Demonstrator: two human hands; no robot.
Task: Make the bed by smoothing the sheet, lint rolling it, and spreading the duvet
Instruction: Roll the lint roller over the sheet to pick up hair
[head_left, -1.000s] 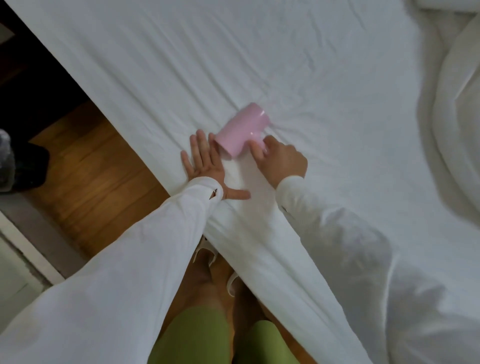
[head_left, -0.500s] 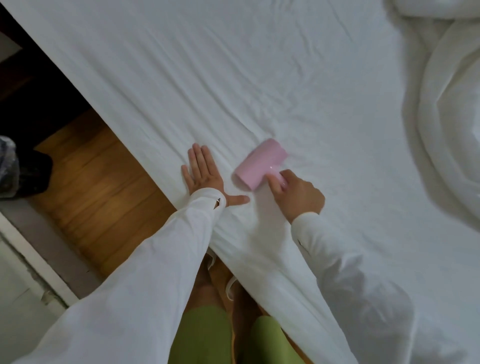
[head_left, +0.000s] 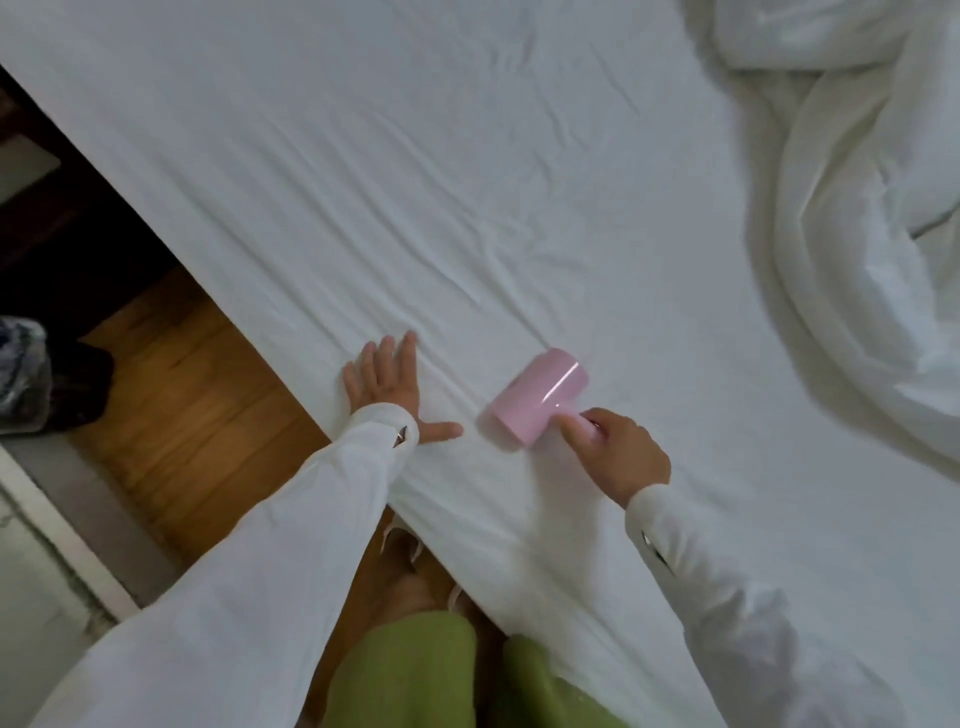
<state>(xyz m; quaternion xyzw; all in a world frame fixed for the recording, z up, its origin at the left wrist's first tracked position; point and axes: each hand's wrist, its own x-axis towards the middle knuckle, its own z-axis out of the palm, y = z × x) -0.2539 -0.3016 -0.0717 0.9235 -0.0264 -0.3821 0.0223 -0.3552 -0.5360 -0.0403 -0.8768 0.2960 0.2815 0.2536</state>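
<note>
R hand (head_left: 615, 452): fingers curled round the short handle of the pink cylindrical plastic lint roller (head_left: 540, 396), index finger (head_left: 570, 435) stretched along the handle toward the drum. Roller drum lies on the white wrinkled cotton bed sheet (head_left: 415, 182), touching it, axis running diagonally, near the bed's near edge. L hand (head_left: 387, 382): fingers straight and spread, released, grasping nothing, palm pressed flat on the sheet just beside the mattress edge, thumb (head_left: 441, 430) pointing toward the roller. L hand and roller are near each other but apart, w/ a strip of creased sheet between. Both arms in white long shirt sleeves (head_left: 260, 571) w/ cuffs at the wrists. Creases fan out across the sheet from the L hand toward the bed's middle. Bunched white puffy duvet (head_left: 857, 234) is heaped at the far R side of the bed, well apart from the hands. Below, green trouser legs (head_left: 405, 675) against the bed side, standing on brown wooden plank floor (head_left: 192, 395). Dark blurred object (head_left: 31, 379) on the floor at L, can't tell what.
</note>
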